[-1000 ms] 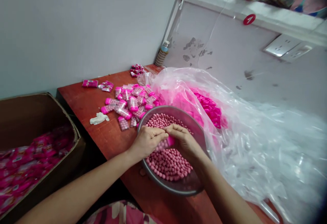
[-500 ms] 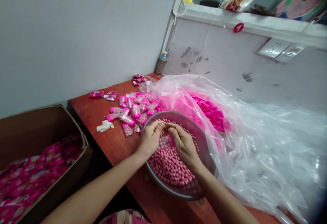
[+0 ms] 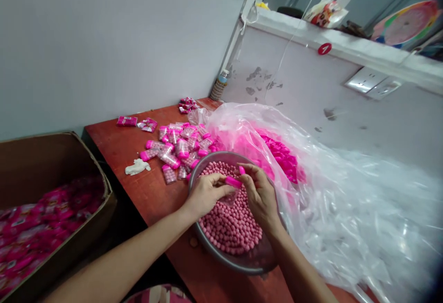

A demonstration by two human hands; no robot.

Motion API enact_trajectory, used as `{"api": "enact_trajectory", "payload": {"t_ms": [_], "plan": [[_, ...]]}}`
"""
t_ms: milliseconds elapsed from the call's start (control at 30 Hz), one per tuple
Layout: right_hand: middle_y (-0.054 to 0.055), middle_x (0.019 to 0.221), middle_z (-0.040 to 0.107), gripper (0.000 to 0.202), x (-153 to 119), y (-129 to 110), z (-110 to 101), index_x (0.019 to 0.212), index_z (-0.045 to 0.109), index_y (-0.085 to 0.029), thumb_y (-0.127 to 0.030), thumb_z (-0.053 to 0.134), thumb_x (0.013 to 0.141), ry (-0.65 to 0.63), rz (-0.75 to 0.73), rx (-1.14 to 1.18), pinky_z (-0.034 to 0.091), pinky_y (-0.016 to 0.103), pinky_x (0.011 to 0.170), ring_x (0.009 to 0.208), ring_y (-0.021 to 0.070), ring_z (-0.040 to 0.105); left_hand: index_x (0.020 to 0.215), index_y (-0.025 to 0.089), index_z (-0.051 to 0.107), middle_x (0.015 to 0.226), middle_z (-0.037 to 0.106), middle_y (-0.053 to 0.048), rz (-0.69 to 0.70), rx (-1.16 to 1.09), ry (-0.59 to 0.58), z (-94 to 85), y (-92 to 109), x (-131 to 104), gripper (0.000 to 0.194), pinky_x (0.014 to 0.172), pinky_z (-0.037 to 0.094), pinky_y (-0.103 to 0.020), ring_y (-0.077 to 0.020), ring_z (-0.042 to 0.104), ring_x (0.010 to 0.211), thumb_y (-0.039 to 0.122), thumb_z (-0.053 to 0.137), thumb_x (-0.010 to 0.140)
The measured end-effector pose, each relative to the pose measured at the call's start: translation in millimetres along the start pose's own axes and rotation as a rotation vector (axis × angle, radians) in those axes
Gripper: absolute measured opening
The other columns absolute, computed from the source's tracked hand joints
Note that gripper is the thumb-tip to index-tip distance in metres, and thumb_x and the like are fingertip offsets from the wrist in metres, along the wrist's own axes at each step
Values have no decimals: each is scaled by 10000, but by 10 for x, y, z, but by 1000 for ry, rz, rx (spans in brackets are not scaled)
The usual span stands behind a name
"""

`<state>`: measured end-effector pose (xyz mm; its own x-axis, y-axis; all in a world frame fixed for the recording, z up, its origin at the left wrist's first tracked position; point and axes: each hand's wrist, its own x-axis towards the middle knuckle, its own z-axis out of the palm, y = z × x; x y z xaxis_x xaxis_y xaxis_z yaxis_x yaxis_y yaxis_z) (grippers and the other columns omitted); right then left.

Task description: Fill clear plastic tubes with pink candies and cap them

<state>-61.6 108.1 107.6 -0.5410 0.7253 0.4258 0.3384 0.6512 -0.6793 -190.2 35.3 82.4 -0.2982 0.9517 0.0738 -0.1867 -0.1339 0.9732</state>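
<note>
My left hand (image 3: 206, 193) is closed around a small clear plastic bottle (image 3: 229, 198) with a bright pink band (image 3: 233, 182) at its upper end. The bottle is tilted, and my fingers partly hide it. Between the thumb and fingers of my right hand (image 3: 259, 191) is a small pink cap (image 3: 241, 170), just beside the bottle's pink end. Both hands are over a grey metal bowl (image 3: 238, 268), which holds many round pink beads (image 3: 230, 229). Left of the bowl lies a pile of bead-filled bottles (image 3: 182, 148) with pink ends.
A clear plastic bag (image 3: 346, 201) with bright pink pieces (image 3: 278, 155) covers the right of the red table (image 3: 114, 148). Pink packets (image 3: 127, 121) and a crumpled white scrap (image 3: 137, 167) lie left. Below stands a cardboard box (image 3: 92, 155) of pink packets.
My hands have separated slightly and moved a little lower. The bottle has turned so its pink end points up and right. A pink cap now shows in my right fingers.
</note>
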Motion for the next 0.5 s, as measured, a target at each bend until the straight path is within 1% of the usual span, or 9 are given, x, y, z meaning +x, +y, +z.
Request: {"api": "enact_trajectory", "payload": {"t_ms": [100, 167, 200, 267, 300, 367, 433, 500], "plan": [[66, 1056, 622, 245, -24, 25, -87, 1094, 534, -208, -243, 452, 866, -145, -206, -75, 471, 323, 846, 977, 178, 583, 814, 111, 676, 694, 648, -31, 31, 14, -27, -9, -2, -19, 181, 605, 471, -245, -146, 586, 633, 242, 634, 698], [68, 1092, 607, 291, -22, 39, -159, 1148, 500, -215, -214, 460, 860, -207, -357, -149, 460, 319, 870, 1020, 175, 563, 786, 110, 671, 659, 633, -18, 38, 8, -34, -12, 9, -30, 151, 573, 458, -228, -134, 572, 601, 227, 620, 705], [77, 1122, 591, 337, -18, 38, -191, 1192, 464, -215, -223, 469, 855, -244, -419, -200, 457, 327, 877, 1046, 182, 547, 761, 111, 667, 646, 626, -12, 40, 14, -34, -12, 17, -31, 129, 562, 449, -221, -128, 565, 591, 216, 619, 703], [110, 1201, 533, 490, -17, 10, -229, 1288, 362, -200, -304, 504, 831, -335, -504, -352, 445, 374, 891, 1105, 223, 499, 704, 115, 650, 618, 605, 2, 40, 24, -24, -9, 28, -26, 90, 541, 429, -209, -117, 546, 570, 198, 618, 695], [133, 1236, 499, 587, -21, -16, -229, 1325, 308, -182, -362, 521, 809, -366, -519, -450, 431, 413, 899, 1131, 255, 471, 678, 116, 637, 601, 589, 10, 39, 24, -15, -6, 31, -21, 80, 531, 418, -205, -112, 534, 560, 194, 620, 690], [170, 1252, 469, 727, -41, -76, -191, 1355, 252, -145, -458, 536, 763, -364, -492, -636, 413, 473, 891, 1129, 310, 451, 641, 118, 613, 580, 561, 20, 41, 23, 14, 3, 28, -8, 95, 519, 400, -202, -105, 512, 546, 203, 625, 682], [187, 1213, 490, 736, -65, -121, -117, 1344, 271, -121, -481, 523, 754, -316, -447, -749, 420, 483, 862, 1086, 329, 468, 618, 119, 596, 570, 545, 22, 40, 31, 46, 12, 18, 3, 132, 509, 383, -204, -102, 493, 536, 230, 625, 684], [189, 1156, 521, 677, -81, -123, -40, 1310, 323, -106, -455, 511, 761, -274, -444, -781, 451, 447, 811, 1031, 319, 496, 607, 120, 590, 562, 538, 20, 33, 47, 67, 18, 2, 10, 163, 503, 372, -206, -103, 483, 532, 258, 624, 686]]}}
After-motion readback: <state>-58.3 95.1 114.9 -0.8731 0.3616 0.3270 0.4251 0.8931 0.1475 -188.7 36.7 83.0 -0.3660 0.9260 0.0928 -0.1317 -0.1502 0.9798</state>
